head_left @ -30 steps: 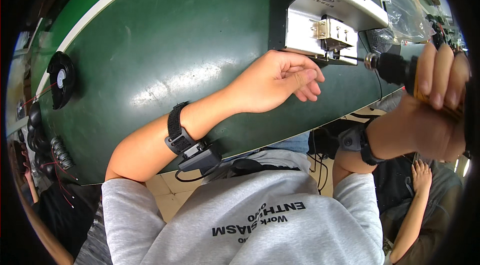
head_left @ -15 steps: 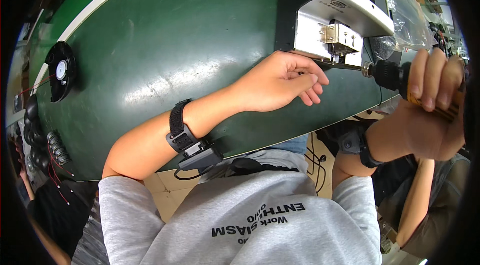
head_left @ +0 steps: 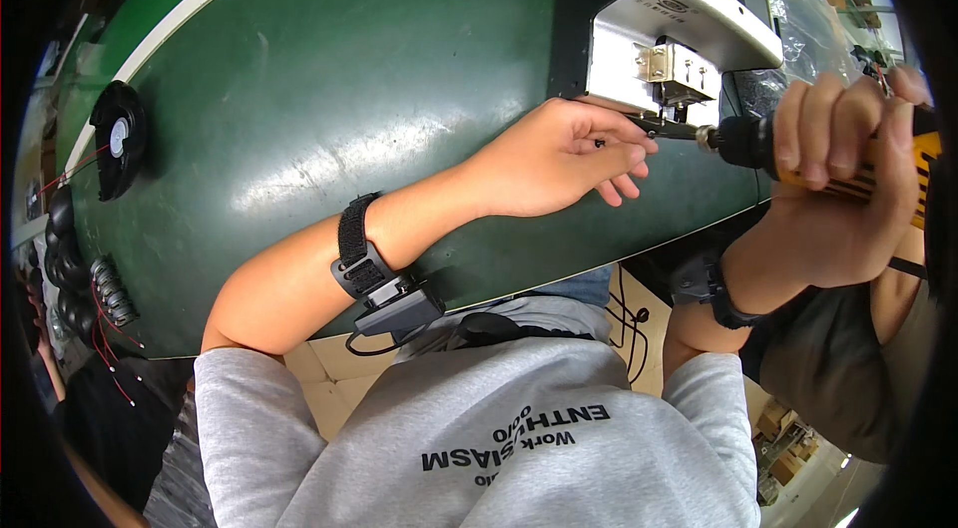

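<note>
My right hand point(head_left: 848, 154) is wrapped round a yellow and black power drill point(head_left: 745, 141) at the right. Its metal chuck points left, a short gap away from the fingertips of my other hand. My left hand point(head_left: 569, 161) lies over the green table at the front edge of a silver and black machine point(head_left: 654, 14). Thumb and forefinger are pinched together, and small dark bits show between the curled fingers and near the fingertips, too small to name. Above the pinch sits a metal bracket point(head_left: 689, 74) on the machine's front.
The green table point(head_left: 399, 49) has a pale rim. At its left are a black oval speaker part point(head_left: 122, 141) with red wires and a metal coil point(head_left: 115, 293). Clear plastic bags point(head_left: 808, 29) lie right of the machine. Another person point(head_left: 838, 378) is at the lower right.
My right hand has brought the drill leftward, so its chuck is closer to my left fingertips. My left hand has barely moved.
</note>
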Demonstrator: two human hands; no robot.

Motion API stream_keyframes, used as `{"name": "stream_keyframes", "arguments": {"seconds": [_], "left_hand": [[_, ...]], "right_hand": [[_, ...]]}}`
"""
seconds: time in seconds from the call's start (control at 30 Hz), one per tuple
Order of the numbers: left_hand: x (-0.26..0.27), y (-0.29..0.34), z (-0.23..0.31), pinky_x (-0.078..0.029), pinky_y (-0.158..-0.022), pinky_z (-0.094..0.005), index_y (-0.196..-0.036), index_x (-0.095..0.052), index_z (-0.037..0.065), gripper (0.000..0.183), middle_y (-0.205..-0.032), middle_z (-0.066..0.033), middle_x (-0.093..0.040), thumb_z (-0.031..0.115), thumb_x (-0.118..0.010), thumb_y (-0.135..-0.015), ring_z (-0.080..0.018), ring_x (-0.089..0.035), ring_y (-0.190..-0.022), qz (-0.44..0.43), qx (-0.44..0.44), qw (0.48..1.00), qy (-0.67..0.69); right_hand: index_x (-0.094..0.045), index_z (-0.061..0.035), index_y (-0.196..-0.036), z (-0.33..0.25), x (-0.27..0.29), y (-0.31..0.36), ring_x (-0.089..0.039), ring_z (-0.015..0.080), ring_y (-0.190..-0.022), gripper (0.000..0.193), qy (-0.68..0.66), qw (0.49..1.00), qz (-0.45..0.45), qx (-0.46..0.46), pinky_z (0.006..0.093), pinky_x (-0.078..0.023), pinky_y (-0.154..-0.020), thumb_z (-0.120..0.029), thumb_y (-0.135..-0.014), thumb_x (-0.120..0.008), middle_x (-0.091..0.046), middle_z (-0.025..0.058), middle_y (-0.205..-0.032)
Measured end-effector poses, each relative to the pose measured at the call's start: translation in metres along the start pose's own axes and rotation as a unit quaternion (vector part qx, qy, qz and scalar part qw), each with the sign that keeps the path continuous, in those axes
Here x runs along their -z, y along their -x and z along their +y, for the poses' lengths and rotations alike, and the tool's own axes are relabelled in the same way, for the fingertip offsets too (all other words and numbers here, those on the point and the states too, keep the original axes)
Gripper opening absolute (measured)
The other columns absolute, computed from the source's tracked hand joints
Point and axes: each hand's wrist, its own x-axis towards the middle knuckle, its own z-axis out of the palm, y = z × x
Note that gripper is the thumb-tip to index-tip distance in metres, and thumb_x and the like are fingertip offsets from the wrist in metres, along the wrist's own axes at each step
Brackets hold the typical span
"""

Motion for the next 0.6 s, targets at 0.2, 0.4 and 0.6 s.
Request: {"name": "stream_keyframes", "arguments": {"seconds": [0.2,0.4,0.6], "left_hand": [[0.0,0.003,0.01,-0.06,-0.079,-0.0307,-0.125,-0.066,-0.005,0.031,-0.106,-0.0145,-0.072,0.019,-0.06,-0.106,-0.0193,-0.073,-0.093,-0.03,-0.013,0.999,-0.009],[0.002,0.001,0.004,-0.06,-0.079,-0.0301,-0.118,-0.068,-0.005,0.026,-0.1,-0.012,-0.072,0.016,-0.059,-0.106,-0.0182,-0.072,-0.089,-0.029,0.015,0.999,-0.01],[0.003,0.0,0.0,-0.059,-0.082,-0.0302,-0.116,-0.068,-0.005,0.023,-0.099,-0.0122,-0.072,0.011,-0.058,-0.104,-0.0184,-0.072,-0.087,-0.022,-0.005,1.0,0.002]], "right_hand": [[-0.048,0.0001,-0.134,-0.008,0.01,0.008,-0.04,0.009,-0.061,0.035,-0.078,0.992,-0.092,0.028,0.0281,-0.039,-0.06,-0.019,-0.105,-0.041,-0.044,0.0012,-0.075],[-0.055,-0.0055,-0.104,-0.016,0.02,0.0,-0.042,0.0101,-0.063,0.016,-0.022,0.996,-0.039,0.081,0.0278,-0.038,-0.065,-0.019,-0.103,-0.046,-0.044,0.0009,-0.075],[-0.052,-0.0081,-0.09,-0.001,0.013,-0.009,-0.042,0.0116,-0.064,0.018,0.034,0.994,0.022,0.106,0.0316,-0.037,-0.067,-0.017,-0.104,-0.046,-0.045,0.0012,-0.073]]}}
